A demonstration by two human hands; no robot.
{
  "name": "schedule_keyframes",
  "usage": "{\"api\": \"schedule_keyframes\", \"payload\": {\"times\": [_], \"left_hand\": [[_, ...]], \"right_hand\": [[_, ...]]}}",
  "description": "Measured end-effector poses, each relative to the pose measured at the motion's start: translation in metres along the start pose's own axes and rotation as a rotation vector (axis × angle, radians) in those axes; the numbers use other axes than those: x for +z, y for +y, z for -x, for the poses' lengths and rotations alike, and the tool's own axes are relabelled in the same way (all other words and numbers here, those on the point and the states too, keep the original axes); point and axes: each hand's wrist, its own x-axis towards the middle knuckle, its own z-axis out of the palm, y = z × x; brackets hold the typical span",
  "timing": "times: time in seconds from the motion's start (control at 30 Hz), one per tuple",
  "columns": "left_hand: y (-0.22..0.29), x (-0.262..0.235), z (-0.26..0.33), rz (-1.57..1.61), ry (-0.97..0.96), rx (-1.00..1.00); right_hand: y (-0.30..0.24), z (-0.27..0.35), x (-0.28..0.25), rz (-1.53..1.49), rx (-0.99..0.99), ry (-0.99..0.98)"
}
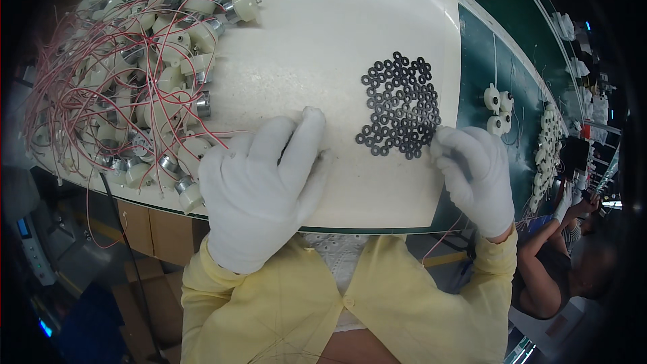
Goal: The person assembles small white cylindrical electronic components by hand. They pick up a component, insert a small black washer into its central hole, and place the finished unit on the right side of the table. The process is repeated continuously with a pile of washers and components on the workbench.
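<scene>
My left hand [266, 182], in a white glove, lies on the table just right of a pile of small geared motors [172, 44] with cream housings and metal cans. Its fingers are apart, and I see nothing between them. Red and pale wires [219, 136] from the pile reach its back fingers. At the right edge of a patch of small black rings [401, 104], my right hand [475, 172], also gloved, has its fingers curled together as in a pinch. Whatever its fingertips hold, if anything, is hidden.
A white sheet [323, 34] covers the table. On the green surface to the right sit a few cream motors [497, 104], with a long row of motors [546, 152] farther right. Another person [549, 263] works there. Cardboard boxes [158, 232] stand below the left edge.
</scene>
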Motion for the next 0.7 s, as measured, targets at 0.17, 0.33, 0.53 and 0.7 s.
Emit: {"api": "schedule_keyframes", "payload": {"times": [0.17, 0.33, 0.53, 0.7], "left_hand": [[0.0, 0.001, 0.0, -0.001, 0.008, 0.004], [-0.001, 0.001, 0.0, 0.01, -0.004, -0.001], [-0.001, 0.007, 0.001, -0.017, 0.025, -0.015], [0.0, 0.008, 0.002, 0.012, 0.031, -0.029]], "right_hand": [[-0.003, -0.001, -0.008, 0.182, -0.015, -0.052], [-0.011, 0.002, -0.028, 0.275, -0.026, -0.255], [-0.023, 0.01, -0.033, 0.395, -0.019, -0.34], [-0.027, 0.009, -0.031, 0.525, -0.06, -0.342]]}}
